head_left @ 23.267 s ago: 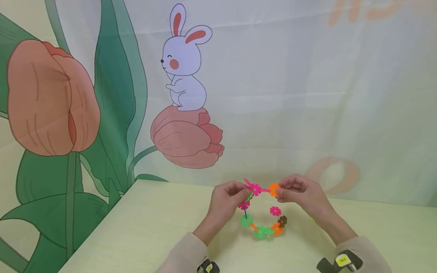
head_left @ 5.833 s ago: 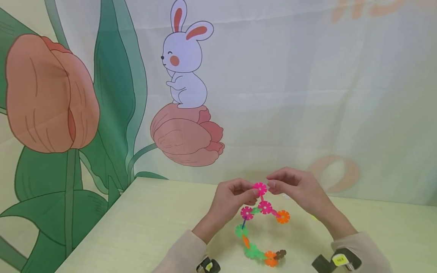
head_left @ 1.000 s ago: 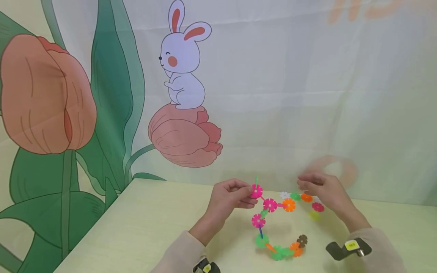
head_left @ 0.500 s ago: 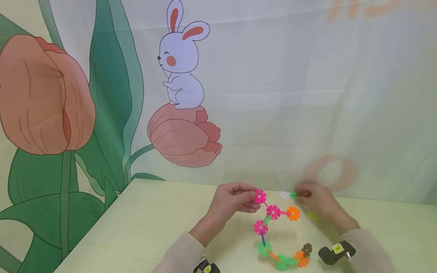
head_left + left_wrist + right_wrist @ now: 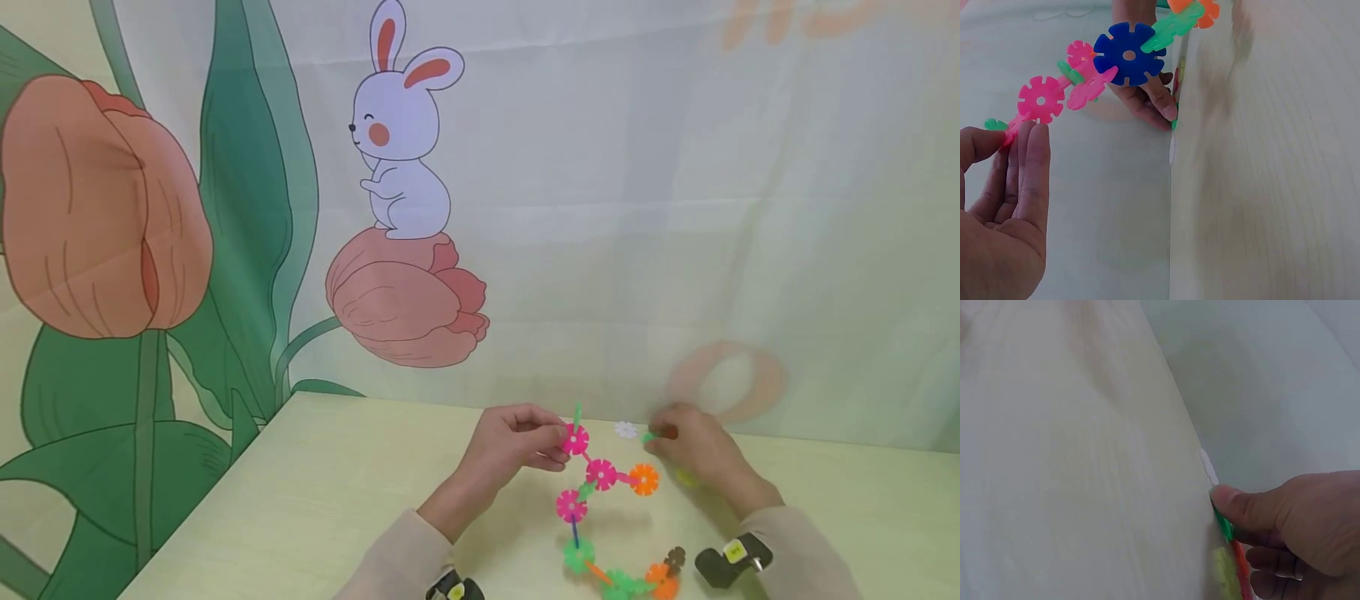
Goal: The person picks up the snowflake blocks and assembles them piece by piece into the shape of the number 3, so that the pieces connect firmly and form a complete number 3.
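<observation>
The left hand (image 5: 517,446) is pinching the top pink disc (image 5: 575,439) of the snowflake-disc chain (image 5: 600,500), which is hanging down to the table (image 5: 337,500). The head cam is showing three pink discs in that chain; the left wrist cam is catching a blue disc (image 5: 1129,54) that's only an edge-on sliver from above. The right hand (image 5: 693,458) is curling around a green piece (image 5: 1222,522) and an orange-red one at the table's back edge, with one white disc (image 5: 625,430) lying just beside it.
</observation>
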`<act>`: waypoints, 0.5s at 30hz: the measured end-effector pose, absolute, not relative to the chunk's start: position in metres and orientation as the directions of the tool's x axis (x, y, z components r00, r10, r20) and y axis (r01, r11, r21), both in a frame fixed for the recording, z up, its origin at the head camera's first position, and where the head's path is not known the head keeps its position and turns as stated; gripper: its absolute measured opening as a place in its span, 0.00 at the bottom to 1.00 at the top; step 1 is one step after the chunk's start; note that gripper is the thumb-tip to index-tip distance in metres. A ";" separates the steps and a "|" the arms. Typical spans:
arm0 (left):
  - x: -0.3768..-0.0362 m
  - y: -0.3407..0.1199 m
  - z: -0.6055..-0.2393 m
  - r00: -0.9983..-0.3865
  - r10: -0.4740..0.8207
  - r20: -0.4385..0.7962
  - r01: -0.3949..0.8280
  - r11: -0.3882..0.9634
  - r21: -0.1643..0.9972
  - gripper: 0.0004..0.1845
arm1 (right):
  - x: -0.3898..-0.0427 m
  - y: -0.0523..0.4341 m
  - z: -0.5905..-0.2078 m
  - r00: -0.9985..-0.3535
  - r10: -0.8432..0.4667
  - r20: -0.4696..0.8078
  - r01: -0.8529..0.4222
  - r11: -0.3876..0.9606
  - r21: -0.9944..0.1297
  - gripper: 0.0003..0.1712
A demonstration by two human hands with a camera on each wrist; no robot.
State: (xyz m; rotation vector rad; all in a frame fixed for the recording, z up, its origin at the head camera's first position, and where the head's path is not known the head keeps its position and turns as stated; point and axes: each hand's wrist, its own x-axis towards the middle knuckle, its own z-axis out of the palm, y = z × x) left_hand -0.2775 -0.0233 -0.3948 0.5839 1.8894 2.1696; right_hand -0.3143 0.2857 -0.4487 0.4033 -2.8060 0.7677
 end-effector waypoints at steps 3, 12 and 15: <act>-0.278 -0.023 -0.395 -0.896 0.416 0.154 0.095 -0.159 0.983 0.07 | -0.312 0.286 -0.445 -0.958 -0.187 0.218 -0.273 0.829 -0.488 0.11; -0.276 -0.022 -0.394 -0.882 0.457 0.115 0.059 -0.134 0.989 0.06 | -0.306 0.283 -0.424 -0.983 -0.116 0.140 -0.179 0.760 -0.625 0.11; -0.276 -0.023 -0.394 -0.879 0.462 0.116 0.060 -0.134 0.989 0.07 | -0.299 0.274 -0.401 -0.978 -0.108 0.179 -0.204 0.669 -0.714 0.11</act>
